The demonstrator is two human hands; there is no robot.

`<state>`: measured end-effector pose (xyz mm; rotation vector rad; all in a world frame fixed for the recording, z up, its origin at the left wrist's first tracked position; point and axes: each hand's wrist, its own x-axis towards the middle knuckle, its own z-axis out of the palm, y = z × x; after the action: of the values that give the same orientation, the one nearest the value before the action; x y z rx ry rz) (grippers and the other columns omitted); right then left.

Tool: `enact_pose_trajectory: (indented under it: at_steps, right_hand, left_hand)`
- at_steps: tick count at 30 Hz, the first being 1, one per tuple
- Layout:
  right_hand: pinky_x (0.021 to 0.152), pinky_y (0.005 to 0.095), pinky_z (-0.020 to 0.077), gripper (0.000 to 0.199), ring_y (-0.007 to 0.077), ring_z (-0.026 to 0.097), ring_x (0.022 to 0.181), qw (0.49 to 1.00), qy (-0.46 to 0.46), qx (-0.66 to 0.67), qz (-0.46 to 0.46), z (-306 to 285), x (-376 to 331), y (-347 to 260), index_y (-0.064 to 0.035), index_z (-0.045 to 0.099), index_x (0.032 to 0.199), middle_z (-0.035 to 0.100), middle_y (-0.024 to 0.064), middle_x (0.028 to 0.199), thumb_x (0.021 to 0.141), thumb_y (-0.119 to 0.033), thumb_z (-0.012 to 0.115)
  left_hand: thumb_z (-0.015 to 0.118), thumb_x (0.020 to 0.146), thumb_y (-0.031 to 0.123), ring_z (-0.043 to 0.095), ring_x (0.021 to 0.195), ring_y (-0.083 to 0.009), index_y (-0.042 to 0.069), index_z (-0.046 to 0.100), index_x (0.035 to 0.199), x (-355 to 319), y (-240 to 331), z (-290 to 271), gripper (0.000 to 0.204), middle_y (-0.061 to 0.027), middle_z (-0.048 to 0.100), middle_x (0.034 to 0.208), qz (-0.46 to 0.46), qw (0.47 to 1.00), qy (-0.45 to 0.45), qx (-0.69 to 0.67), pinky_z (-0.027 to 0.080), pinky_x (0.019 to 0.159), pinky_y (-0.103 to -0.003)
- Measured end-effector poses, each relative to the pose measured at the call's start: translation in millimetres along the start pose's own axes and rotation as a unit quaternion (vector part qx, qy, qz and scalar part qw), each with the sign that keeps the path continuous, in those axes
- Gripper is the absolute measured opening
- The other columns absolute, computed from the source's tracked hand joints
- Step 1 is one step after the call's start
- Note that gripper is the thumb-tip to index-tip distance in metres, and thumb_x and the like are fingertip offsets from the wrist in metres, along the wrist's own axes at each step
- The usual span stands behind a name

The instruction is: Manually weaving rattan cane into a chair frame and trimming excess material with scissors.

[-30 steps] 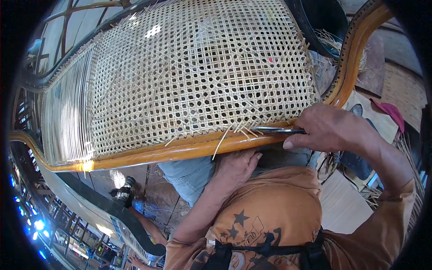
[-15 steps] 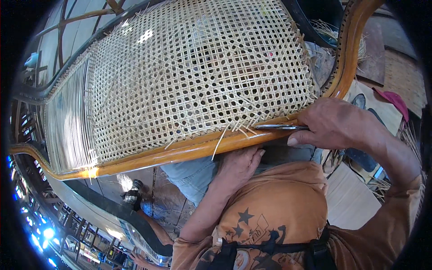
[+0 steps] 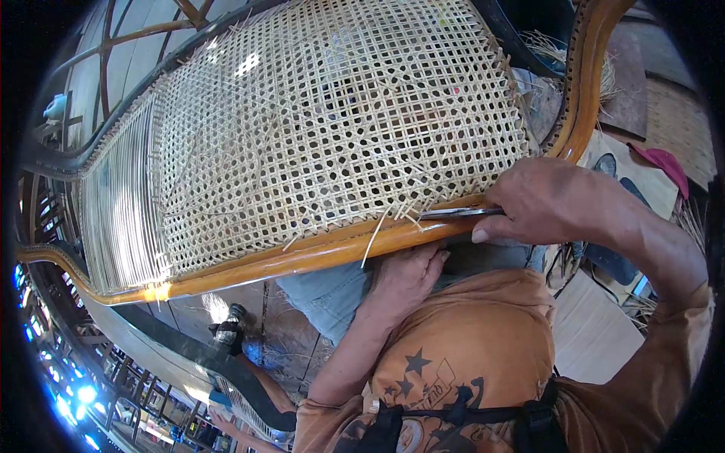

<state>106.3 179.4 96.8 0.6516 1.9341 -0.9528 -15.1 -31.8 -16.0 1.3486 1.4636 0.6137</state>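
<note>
The right hand [image 3: 555, 204] is closed around a slim metal tool [image 3: 453, 214], fingers curled over its handle and thumb underneath, with the tip lying along the near edge of the wooden frame [image 3: 302, 257], right where the woven cane panel [image 3: 317, 128] meets the rail. The left hand [image 3: 404, 275] sits under that same near rail, fingers bent up against the underside of the wood; it looks to be bracing the frame rather than gripping anything, though the fingertips are hidden behind the rail and I cannot tell whether they pinch a strand from below. Several loose cane ends [image 3: 385, 226] stick out over the rail just beside the tool tip. The main risk, as I judge it, is the tool slipping: its point lies almost flat to the polished wood, and a push that skids along the rail could scratch the finish or jab into the finished weave near the right corner, snapping a strand. The left hand lies directly below the working spot, so a tip that breaks through the edge could catch those fingers. The loose ends look thin and dry; prying too sharply might split them short. The frame rests tilted across the person's lap [image 3: 332, 291] rather than on a bench, so a hard shove could also rock it off balance.
</note>
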Motion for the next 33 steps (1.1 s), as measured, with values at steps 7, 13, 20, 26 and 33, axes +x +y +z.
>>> enact_pose_trajectory:
  at_steps: [7, 13, 20, 26, 33]
  right_hand:
    - [0.072, 0.0459, 0.0521, 0.059, 0.0362, 0.065, 0.076, 1.000, -0.028, 0.011, 0.005, -3.5, 1.5, -3.2, 0.0025, 0.066, 0.091, 0.064, 0.0211, 0.075, 0.092, -0.054, 0.048]
    - [0.070, 0.0457, 0.0518, 0.063, 0.0361, 0.065, 0.077, 0.999, -0.046, 0.002, 0.010, -9.7, 7.7, -11.9, 0.0032, 0.066, 0.090, 0.063, 0.0220, 0.075, 0.092, -0.056, 0.046]
    - [0.070, 0.0454, 0.0511, 0.063, 0.0385, 0.064, 0.078, 0.994, -0.094, 0.047, 0.012, -15.7, 11.0, -11.8, 0.0057, 0.065, 0.091, 0.063, 0.0246, 0.077, 0.092, -0.054, 0.046]
    - [0.077, 0.0461, 0.0511, 0.068, 0.0415, 0.065, 0.083, 0.997, -0.024, 0.071, 0.013, -0.1, 13.5, -10.1, 0.0095, 0.067, 0.087, 0.065, 0.0295, 0.082, 0.088, -0.057, 0.052]
    - [0.070, 0.0470, 0.0517, 0.074, 0.0379, 0.065, 0.075, 0.998, -0.038, 0.036, 0.021, -5.9, 9.8, -19.5, 0.0060, 0.067, 0.088, 0.064, 0.0227, 0.074, 0.091, -0.063, 0.041]
  left_hand:
    - [0.059, 0.088, 0.016, 0.059, 0.095, -0.0398, 0.004, 0.058, 0.115, 0.2, -3.7, 1.2, 0.029, -0.0227, 0.061, 0.103, 0.028, 0.999, 0.011, 0.011, 0.049, 0.082, -0.046]
    - [0.059, 0.088, 0.015, 0.059, 0.097, -0.0401, 0.004, 0.060, 0.112, 0.2, -3.1, -0.5, 0.027, -0.0227, 0.061, 0.103, -0.015, 0.999, -0.029, -0.022, 0.049, 0.083, -0.046]
    - [0.060, 0.087, 0.013, 0.060, 0.095, -0.0393, 0.002, 0.064, 0.104, 1.0, 5.9, -4.4, 0.021, -0.0219, 0.063, 0.100, -0.021, 0.999, 0.010, -0.025, 0.048, 0.084, -0.044]
    - [0.062, 0.085, 0.013, 0.062, 0.090, -0.0383, 0.002, 0.063, 0.101, -1.3, 5.4, -4.3, 0.019, -0.0200, 0.064, 0.096, -0.005, 1.000, 0.024, 0.011, 0.050, 0.078, -0.042]
    - [0.067, 0.083, 0.016, 0.060, 0.081, -0.0295, 0.008, 0.062, 0.098, -38.7, 44.4, -46.5, 0.018, -0.0116, 0.060, 0.091, 0.000, 0.988, 0.127, 0.092, 0.048, 0.072, -0.041]
